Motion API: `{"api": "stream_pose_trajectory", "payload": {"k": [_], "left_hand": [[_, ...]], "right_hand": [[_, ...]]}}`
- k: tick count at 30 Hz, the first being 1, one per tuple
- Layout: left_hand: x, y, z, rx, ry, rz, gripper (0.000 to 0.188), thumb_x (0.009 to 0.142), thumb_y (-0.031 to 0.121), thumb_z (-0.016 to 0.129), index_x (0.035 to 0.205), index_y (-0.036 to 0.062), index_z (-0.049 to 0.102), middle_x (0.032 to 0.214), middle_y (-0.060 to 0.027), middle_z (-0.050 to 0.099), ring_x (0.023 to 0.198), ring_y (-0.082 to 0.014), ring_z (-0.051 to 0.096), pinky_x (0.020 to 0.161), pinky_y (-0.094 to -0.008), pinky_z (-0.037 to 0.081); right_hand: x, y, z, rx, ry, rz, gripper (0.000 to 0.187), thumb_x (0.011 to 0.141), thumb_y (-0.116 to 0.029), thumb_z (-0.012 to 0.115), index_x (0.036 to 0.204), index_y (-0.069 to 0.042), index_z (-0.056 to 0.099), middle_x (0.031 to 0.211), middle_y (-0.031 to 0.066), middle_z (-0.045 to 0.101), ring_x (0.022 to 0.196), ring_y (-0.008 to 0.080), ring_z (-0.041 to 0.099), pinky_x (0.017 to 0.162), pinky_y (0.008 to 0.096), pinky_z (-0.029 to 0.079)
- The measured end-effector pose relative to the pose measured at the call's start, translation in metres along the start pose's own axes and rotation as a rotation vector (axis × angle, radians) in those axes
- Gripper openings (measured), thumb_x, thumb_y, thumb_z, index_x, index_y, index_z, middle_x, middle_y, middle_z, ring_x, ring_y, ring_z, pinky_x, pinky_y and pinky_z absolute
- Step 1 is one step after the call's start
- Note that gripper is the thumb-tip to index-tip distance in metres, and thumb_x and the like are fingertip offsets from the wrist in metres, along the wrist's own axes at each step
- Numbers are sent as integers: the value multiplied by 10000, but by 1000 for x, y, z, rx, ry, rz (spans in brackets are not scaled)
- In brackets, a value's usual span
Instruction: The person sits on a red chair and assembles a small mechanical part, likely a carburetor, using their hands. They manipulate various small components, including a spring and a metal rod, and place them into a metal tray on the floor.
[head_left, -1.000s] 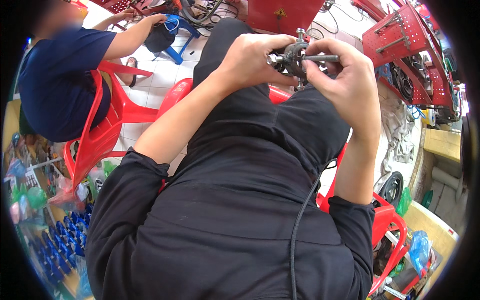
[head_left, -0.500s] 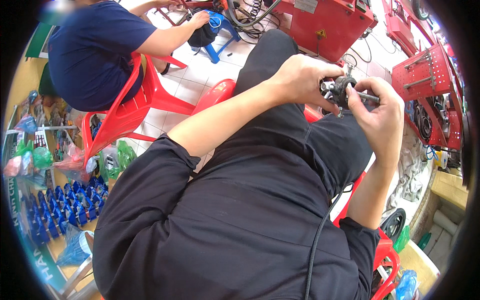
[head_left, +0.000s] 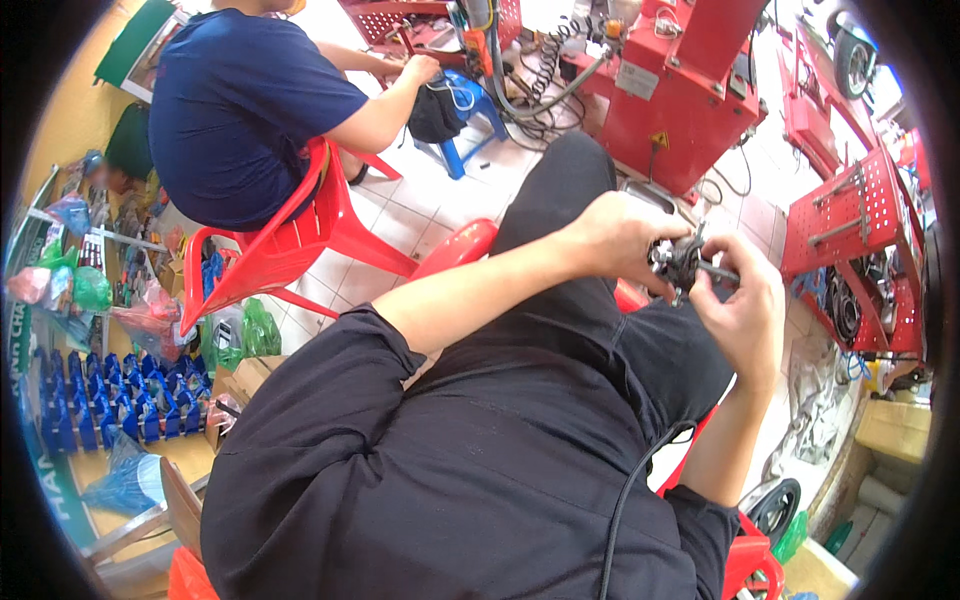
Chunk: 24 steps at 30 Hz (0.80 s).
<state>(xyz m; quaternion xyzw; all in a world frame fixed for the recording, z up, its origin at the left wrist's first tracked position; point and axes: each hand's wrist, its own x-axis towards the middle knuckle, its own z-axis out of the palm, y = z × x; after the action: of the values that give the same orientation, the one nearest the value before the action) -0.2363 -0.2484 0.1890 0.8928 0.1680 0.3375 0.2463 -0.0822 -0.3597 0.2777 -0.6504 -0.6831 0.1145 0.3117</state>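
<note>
Above my right thigh, both hands are closed round a small dark metal mechanical part (head_left: 680, 262) with silver fittings, which looks like a carburetor. My left hand (head_left: 622, 236) grips its left side, the fingertips partly hidden behind it. From the other side, my right hand (head_left: 748, 300) pinches a short dark rod (head_left: 719, 271) at the part's right side. Whether that rod is a piece of the part or a separate tool, I cannot tell. My fingers cover much of the part.
A person in a dark blue shirt (head_left: 240, 110) sits on a red plastic chair (head_left: 345, 235) ahead left, beside a blue stool (head_left: 475, 110). Red machine cabinets (head_left: 670, 110) stand ahead, and a perforated red rack (head_left: 850, 210) at right. Blue bins (head_left: 125, 395) and plastic bags line the left.
The view has tilted, so the surroundings sit lower in it. The round opening on the part shows less now, as if the part has turned. Both hands keep their grip.
</note>
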Motion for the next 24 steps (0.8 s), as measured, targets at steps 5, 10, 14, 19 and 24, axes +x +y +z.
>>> {"api": "stream_pose_trajectory", "payload": {"k": [5, 10, 14, 19, 24], "left_hand": [[2, -2, 3, 7, 8, 45, 569, 551, 393, 865, 995, 111, 649, 775, -81, 658, 731, -288, 661, 635, -374, 514], [1, -8, 5, 30, -89, -63, 598, 566, 421, 862, 1020, 100, 644, 778, -87, 663, 736, -291, 661, 640, -383, 516], [7, -22, 13, 17, -93, -77, 574, 559, 387, 867, 1015, 119, 642, 782, -103, 660, 744, -308, 657, 644, -396, 517], [44, -58, 34, -120, -111, -58, 471, 590, 253, 854, 973, 92, 633, 825, -118, 668, 788, -333, 654, 675, -398, 507], [92, -127, 70, -365, -92, -101, 552, 568, 173, 876, 1057, 80, 637, 884, -131, 692, 837, -303, 685, 737, -374, 529]], "right_hand": [[-1, 8, 7, -126, 109, -99, 168, 727, -108, 661, 873, -43, 609, 698, 122, 606, 578, 289, 588, 589, 355, 467], [6, -6, 2, -71, 22, 41, 157, 706, -102, 667, 837, -39, 610, 690, 127, 606, 562, 266, 591, 564, 351, 459], [13, 17, 15, -10, 16, 70, 153, 713, -140, 670, 827, -49, 623, 697, 135, 621, 598, 283, 610, 581, 363, 467], [47, 61, 28, -198, 60, 120, 192, 734, -217, 654, 853, -67, 633, 716, 159, 643, 691, 353, 634, 636, 428, 481], [100, 122, 38, -142, -10, 99, 215, 733, -205, 646, 911, -84, 631, 755, 167, 657, 750, 353, 652, 680, 437, 497]]}}
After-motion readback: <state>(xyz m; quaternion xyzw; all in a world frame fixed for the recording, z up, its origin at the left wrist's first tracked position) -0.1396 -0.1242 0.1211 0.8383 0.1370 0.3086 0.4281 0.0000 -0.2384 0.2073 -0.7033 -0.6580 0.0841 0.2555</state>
